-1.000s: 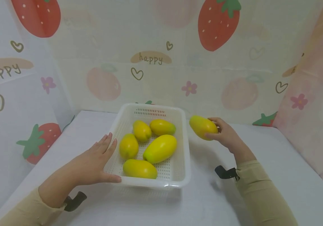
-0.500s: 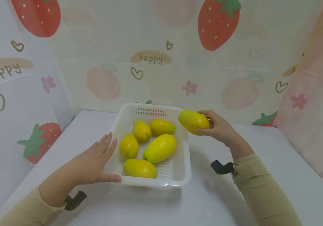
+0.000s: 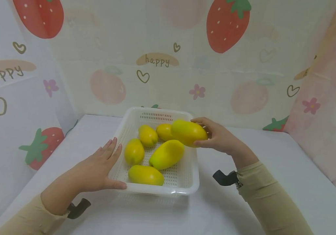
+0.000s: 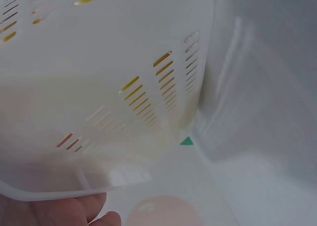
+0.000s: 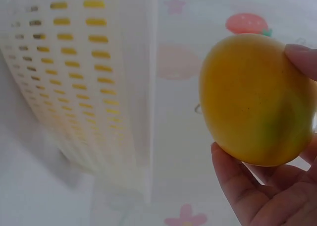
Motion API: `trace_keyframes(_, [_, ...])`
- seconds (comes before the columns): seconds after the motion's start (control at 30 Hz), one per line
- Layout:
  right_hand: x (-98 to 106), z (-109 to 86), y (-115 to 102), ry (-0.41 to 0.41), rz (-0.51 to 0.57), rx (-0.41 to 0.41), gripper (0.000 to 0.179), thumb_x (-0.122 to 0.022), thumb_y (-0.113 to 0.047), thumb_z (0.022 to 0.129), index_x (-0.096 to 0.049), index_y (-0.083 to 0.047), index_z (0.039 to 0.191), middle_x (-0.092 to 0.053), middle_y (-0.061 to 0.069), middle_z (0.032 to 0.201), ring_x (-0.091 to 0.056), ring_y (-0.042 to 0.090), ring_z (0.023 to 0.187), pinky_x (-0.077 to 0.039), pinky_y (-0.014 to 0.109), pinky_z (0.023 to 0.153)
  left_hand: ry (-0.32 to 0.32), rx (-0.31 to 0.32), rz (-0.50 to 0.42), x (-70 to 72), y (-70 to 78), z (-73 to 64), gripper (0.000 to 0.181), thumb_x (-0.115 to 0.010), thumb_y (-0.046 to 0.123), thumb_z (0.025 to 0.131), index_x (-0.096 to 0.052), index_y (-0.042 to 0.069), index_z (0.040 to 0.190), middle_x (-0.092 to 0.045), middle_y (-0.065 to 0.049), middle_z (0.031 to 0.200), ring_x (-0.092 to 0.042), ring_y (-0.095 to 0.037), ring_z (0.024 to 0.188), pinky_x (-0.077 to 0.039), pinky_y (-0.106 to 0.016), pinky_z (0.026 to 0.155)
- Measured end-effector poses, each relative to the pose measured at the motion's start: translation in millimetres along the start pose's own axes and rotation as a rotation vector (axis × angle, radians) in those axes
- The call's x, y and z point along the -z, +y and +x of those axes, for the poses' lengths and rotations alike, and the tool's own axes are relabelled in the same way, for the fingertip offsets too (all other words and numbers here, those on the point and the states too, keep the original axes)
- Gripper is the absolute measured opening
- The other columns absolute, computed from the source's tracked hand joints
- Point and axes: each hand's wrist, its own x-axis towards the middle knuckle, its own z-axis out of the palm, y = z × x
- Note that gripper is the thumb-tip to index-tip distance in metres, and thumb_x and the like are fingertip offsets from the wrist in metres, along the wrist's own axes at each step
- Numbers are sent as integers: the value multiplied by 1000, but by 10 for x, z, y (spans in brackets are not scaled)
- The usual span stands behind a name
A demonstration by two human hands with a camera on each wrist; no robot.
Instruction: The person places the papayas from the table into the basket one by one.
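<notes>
In the head view, my right hand [image 3: 219, 137] grips a yellow papaya [image 3: 188, 133] by its right end, thumb in front and fingers behind. The papaya is held above the right side of a white plastic basket [image 3: 193, 169], covering part of another papaya. The right wrist view shows this papaya [image 5: 255, 99] end-on, between thumb and fingers, beside the basket's slotted wall [image 5: 131, 87]. My left hand [image 3: 93, 169] rests on the basket's left front corner, fingers straight along the rim and thumb on the front edge. Several papayas [image 3: 166, 154] lie apart or touching inside the basket.
The basket stands on a white-covered table [image 3: 262, 153]. A printed cloth [image 3: 168, 85] with strawberries and hearts hangs behind and at both sides. Black wrist mounts [image 3: 225, 178] stick out from both sleeves. Through the basket's slots, yellow shows in the left wrist view.
My right hand has carried the papaya leftward, from beside the basket over its right rim to above the inside. The left hand and the basket have stayed in place.
</notes>
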Motion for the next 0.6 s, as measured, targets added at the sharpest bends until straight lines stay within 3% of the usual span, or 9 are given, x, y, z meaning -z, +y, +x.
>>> trace_keyframes(0.43, [-154, -23, -121, -68, -27, 63, 62, -72, -28, 78, -42, -25, 132, -52, -6, 117, -53, 19, 100, -50, 35, 82, -10, 11, -3, 0, 2, 10, 124, -43, 87, 59, -11, 3, 146, 1, -18, 152, -4, -34, 139, -13, -53, 108])
trace_keyframes(0.6, [-188, -30, -143, -175, 25, 45, 60, -70, -26, 81, -40, -25, 133, -50, 2, 123, -53, 23, 105, -48, 37, 87, -11, 13, -7, 0, 1, 11, 124, -43, 86, 60, -12, 3, 146, 2, -17, 152, -4, -33, 139, -13, -53, 108])
